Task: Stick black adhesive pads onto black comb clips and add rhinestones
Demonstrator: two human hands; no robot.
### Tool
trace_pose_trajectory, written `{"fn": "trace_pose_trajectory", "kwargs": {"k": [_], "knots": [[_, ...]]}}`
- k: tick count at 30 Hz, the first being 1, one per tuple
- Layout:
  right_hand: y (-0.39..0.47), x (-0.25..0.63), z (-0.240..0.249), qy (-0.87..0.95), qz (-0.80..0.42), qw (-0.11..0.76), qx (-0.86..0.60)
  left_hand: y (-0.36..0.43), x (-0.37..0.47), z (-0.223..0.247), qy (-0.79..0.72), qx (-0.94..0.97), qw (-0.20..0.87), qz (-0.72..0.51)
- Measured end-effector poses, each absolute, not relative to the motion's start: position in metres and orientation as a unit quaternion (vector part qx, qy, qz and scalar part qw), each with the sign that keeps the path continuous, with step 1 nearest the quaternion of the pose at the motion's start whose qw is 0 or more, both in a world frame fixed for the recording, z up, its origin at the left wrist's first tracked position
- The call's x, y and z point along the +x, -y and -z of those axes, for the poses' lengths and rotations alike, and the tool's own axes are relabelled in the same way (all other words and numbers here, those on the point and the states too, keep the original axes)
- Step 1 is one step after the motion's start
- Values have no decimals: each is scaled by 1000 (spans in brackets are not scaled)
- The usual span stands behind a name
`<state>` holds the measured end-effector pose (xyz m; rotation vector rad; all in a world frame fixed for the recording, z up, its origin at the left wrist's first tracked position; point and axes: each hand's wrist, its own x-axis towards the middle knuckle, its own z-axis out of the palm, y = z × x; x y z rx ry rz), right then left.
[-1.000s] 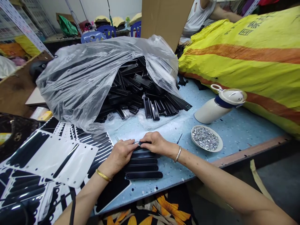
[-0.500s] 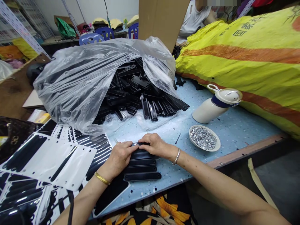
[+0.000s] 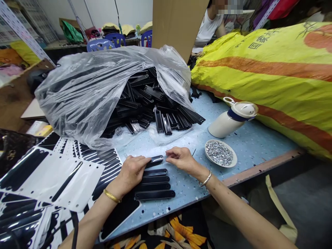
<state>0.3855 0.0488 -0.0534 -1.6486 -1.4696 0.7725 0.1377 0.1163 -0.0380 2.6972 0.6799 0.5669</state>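
My left hand (image 3: 132, 173) is closed on the left part of a glossy black strip (image 3: 156, 159), whose rounded right end with a small hole sticks out past my fingers. Just to the right, my right hand (image 3: 180, 159) is off the strip, thumb and fingertips drawn near each other; whether something tiny is between them is too small to tell. Several more black strips (image 3: 155, 195) lie in a row on the blue speckled table below. A white bowl (image 3: 221, 154) of small metal rings stands right of my right hand.
A clear plastic bag (image 3: 85, 93) spills black slotted pieces (image 3: 160, 117) behind my hands. A white bottle (image 3: 225, 122) leans near a large yellow sack (image 3: 259, 76). Sheets with black strips (image 3: 75, 176) cover the left. A person in white (image 3: 207, 31) sits beyond the cardboard (image 3: 178, 27).
My right hand has let go of the strip and moved right, its fingers now apart from it. The strip's right end has come into view. The camera's view has shifted slightly.
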Motion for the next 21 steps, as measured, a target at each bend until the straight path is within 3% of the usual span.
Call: {"fn": "trace_pose_trajectory", "kwargs": {"k": [11, 15, 21], "knots": [[-66, 363, 50, 627, -252, 357, -645, -123, 167, 39, -322, 920, 181, -133], [-83, 362, 48, 647, -306, 323, -620, -127, 168, 40, -324, 917, 202, -112], [-85, 359, 49, 664, -270, 333, -613, -126, 169, 39, -337, 906, 224, -122]]}}
